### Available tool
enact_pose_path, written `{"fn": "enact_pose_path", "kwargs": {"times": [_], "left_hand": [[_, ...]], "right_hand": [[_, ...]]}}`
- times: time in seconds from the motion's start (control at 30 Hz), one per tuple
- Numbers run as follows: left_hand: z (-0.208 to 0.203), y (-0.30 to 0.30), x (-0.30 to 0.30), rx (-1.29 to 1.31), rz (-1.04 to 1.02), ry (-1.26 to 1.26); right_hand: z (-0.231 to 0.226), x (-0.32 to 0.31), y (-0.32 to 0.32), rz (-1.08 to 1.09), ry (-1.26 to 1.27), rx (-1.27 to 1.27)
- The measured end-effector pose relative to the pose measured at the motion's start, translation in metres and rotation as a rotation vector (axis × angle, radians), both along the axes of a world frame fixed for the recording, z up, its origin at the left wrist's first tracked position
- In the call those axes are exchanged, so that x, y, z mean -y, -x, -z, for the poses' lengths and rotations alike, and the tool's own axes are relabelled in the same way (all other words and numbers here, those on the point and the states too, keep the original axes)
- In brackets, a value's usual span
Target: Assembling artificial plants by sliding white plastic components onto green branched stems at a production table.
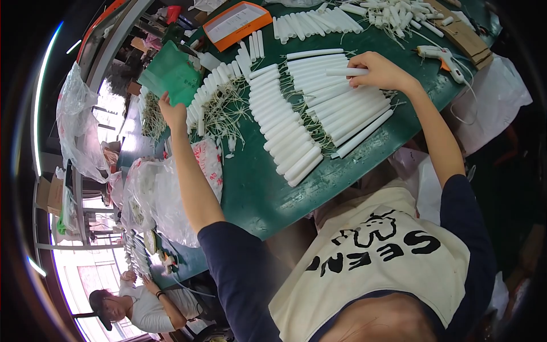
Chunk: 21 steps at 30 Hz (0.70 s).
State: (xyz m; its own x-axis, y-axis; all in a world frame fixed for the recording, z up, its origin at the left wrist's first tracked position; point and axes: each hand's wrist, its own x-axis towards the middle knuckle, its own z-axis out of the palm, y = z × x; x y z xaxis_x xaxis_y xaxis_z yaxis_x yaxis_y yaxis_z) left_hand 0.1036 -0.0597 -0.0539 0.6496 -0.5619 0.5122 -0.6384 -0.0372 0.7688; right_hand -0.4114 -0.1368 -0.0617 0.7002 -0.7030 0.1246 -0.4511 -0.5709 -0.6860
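My right hand is closed on a white tube, pinched at its right end above a row of similar tubes. Below it, several white tubes lie side by side with thin wire leads at their ends. A second row of tubes runs along its left side. My left hand reaches far to the left, at the lower edge of a green translucent plastic sheet. Its index finger and thumb look apart, and nothing shows between them. Beside it stand bundled tubes with tangled leads.
An orange-rimmed box sits at the back, beside more tubes. A glue gun with a cord lies at right, near folded cardboard. Plastic bags hang at the table's left. Another person works at lower left.
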Motion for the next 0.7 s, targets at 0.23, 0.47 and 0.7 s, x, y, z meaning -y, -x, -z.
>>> {"fn": "enact_pose_path", "kwargs": {"times": [0.23,0.47,0.7], "left_hand": [[-0.019,0.213,-0.001,0.524,0.583,-0.045],[0.002,0.304,0.006,0.431,0.962,-0.242],[0.019,0.316,0.02,0.21,0.982,-0.296]], "right_hand": [[-0.002,0.003,0.006,-0.014,-0.123,0.161],[0.004,-0.001,0.003,-0.013,-0.109,0.247],[0.007,0.002,0.011,0.08,0.08,0.202]]}}
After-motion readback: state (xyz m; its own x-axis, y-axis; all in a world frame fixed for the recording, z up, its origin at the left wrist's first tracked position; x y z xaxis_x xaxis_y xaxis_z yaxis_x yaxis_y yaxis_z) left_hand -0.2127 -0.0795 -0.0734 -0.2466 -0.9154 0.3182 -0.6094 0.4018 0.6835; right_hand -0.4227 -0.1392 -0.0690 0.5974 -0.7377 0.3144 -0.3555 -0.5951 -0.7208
